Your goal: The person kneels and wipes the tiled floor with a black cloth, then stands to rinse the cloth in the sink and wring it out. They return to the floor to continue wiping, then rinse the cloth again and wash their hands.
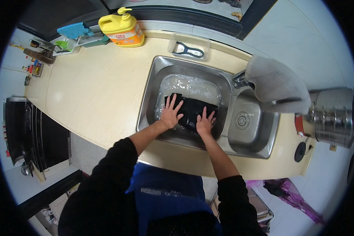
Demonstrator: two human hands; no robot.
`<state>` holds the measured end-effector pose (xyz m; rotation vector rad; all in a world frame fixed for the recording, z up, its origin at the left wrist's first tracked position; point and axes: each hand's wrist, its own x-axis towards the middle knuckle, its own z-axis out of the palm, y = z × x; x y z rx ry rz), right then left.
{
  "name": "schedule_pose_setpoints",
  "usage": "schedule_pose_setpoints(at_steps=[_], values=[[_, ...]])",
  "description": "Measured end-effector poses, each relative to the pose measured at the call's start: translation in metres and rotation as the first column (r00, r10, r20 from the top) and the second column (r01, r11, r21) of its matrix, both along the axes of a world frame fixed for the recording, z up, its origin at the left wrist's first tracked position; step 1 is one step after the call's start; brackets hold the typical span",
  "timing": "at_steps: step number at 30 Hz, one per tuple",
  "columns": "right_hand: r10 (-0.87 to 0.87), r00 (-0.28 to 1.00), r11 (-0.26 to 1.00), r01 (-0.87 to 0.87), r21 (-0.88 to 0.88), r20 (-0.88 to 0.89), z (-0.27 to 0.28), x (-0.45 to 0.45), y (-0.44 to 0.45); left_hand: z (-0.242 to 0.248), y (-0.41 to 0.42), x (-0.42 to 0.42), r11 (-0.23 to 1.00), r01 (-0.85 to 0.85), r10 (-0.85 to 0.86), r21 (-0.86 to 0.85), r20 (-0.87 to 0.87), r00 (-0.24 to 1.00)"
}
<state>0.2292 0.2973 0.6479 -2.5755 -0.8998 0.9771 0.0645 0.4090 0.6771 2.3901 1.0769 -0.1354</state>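
A black cloth (191,107) lies partly sunk in cloudy, soapy water (188,84) in the large basin of a stainless steel double sink (227,109). My left hand (170,113) rests flat on the cloth's left part, fingers spread. On its right part lies my right hand (206,121), fingers apart and pointing away from me. Neither hand has its fingers closed around the fabric. Part of the cloth is hidden under my hands and the water.
The smaller basin (242,121) is on the right, beside a faucet (239,79) partly covered by a grey cloth (277,84). Behind the sink, a plastic box (205,44) holds a peeler (188,50). A yellow pump bottle (121,28) stands on the counter (97,82). A metal canister (332,118) stands far right.
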Motion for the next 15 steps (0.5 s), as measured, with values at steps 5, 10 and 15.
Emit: schedule_pose_setpoints(at_steps=[5,10,15], values=[[0.197,0.942,0.98,-0.192,-0.047,0.27,-0.033,-0.002,0.028,-0.059,0.003,0.027,0.991,-0.053,0.069,0.125,-0.126,0.99],[0.272,0.845,0.946,-0.322,0.032,0.461,-0.079,-0.003,0.056,-0.093,0.018,0.041,0.983,-0.089,0.111,0.159,-0.14,0.984],[0.427,0.754,0.87,-0.492,-0.001,0.499,-0.098,0.006,0.072,-0.095,0.029,0.048,0.974,0.037,0.035,0.225,-0.306,0.952]])
